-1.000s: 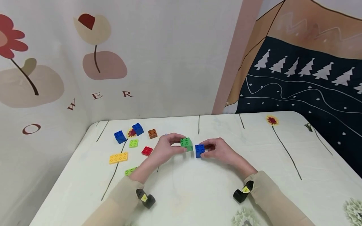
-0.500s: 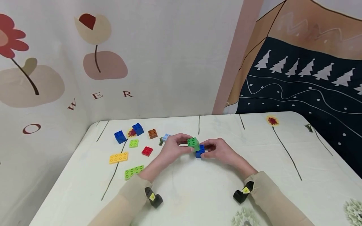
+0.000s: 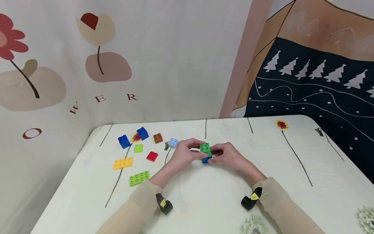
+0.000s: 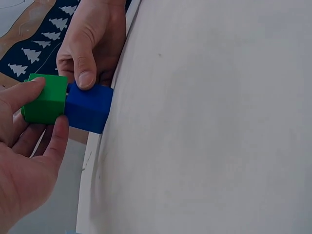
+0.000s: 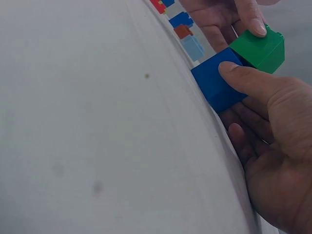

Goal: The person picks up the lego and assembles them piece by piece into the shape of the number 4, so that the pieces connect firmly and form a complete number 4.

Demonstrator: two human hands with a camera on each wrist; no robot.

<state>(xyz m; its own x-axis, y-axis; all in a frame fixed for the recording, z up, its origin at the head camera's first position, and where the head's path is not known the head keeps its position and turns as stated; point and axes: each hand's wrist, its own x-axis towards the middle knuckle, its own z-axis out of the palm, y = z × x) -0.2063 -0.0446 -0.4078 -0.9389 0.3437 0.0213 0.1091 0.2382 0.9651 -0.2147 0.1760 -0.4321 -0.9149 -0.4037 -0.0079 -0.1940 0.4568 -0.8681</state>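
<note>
My left hand (image 3: 187, 152) pinches a green toy brick (image 3: 205, 147) between thumb and fingers. Directly under it is a blue toy brick (image 3: 206, 160), gripped by my right hand (image 3: 229, 154) from the right side. In the left wrist view the green brick (image 4: 46, 99) meets the studded face of the blue brick (image 4: 89, 107), with a thin gap showing studs near the top. From the right wrist, my right thumb (image 5: 243, 78) presses on the blue brick's side, and the green brick (image 5: 261, 50) sits slightly askew against it.
Left of my hands lie a light blue brick (image 3: 173, 143), a brown brick (image 3: 157, 138), a red brick (image 3: 152, 156) and a small lime brick (image 3: 138, 148). Further left are two blue bricks, a yellow brick (image 3: 122, 163) and a long lime brick (image 3: 139, 178). All rest on a white tablecloth (image 3: 201, 201).
My left hand has moved right with the green brick, from beside the blue brick to over its top. My right hand has kept the blue brick in place.
</note>
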